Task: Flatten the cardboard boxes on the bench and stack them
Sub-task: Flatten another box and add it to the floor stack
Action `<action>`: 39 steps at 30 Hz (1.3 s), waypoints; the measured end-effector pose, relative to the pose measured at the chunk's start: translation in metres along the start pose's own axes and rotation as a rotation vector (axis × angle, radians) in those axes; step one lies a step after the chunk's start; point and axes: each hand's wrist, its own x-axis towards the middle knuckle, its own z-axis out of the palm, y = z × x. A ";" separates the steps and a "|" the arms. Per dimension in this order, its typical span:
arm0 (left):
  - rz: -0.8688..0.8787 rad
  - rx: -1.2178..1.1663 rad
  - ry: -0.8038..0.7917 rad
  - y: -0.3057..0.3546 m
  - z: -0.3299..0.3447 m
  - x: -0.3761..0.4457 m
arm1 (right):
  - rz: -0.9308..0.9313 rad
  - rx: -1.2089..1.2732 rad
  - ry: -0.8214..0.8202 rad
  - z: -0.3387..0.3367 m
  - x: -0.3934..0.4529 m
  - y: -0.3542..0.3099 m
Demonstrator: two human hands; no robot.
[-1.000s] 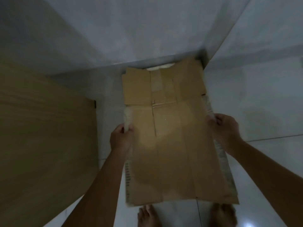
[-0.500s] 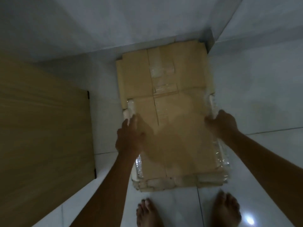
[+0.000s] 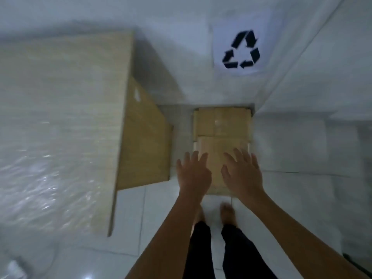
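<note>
So the biggest thing here is the wooden table (image 3: 60,117) filling the left side, pale wood top with glare all over it, its side panel dropping to the white tiled floor (image 3: 302,198). The whole view is pretty motion-blurred. Behind it all are white walls meeting in a corner, and on the back wall there's a white sheet with a black recycling symbol (image 3: 241,50).

Right in that corner, on the floor and just beside the table's side panel, lies the flattened cardboard (image 3: 221,125). It's lying flat, tan, with what looks like shiny tape down the middle, far edge up against the wall. Can't tell how many layers are in it.

Both arms reach out over the near end of the cardboard. The left hand (image 3: 194,175) is spread wide with the fingers splayed, gripping nothing. The right hand (image 3: 243,175) is the same, fingers fanned out and empty. Whether the palms actually touch the cardboard, I can't tell.

Below are black trouser legs and two bare feet (image 3: 227,211) on the tiles.
</note>
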 end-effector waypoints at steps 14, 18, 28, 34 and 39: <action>-0.503 -0.257 0.596 -0.201 -0.174 -0.216 | -0.597 -0.024 0.203 -0.173 -0.092 -0.293; -0.672 -0.227 0.690 -0.328 -0.208 -0.276 | -0.812 -0.005 0.311 -0.186 -0.120 -0.447; -0.939 -0.067 0.758 -0.625 -0.246 -0.430 | -1.018 0.022 0.284 -0.156 -0.202 -0.788; -0.982 -0.125 0.875 -0.755 -0.263 -0.451 | -1.053 0.075 0.301 -0.148 -0.210 -0.925; -0.928 -0.045 0.912 -0.871 -0.289 -0.429 | -1.034 0.171 0.349 -0.136 -0.175 -1.042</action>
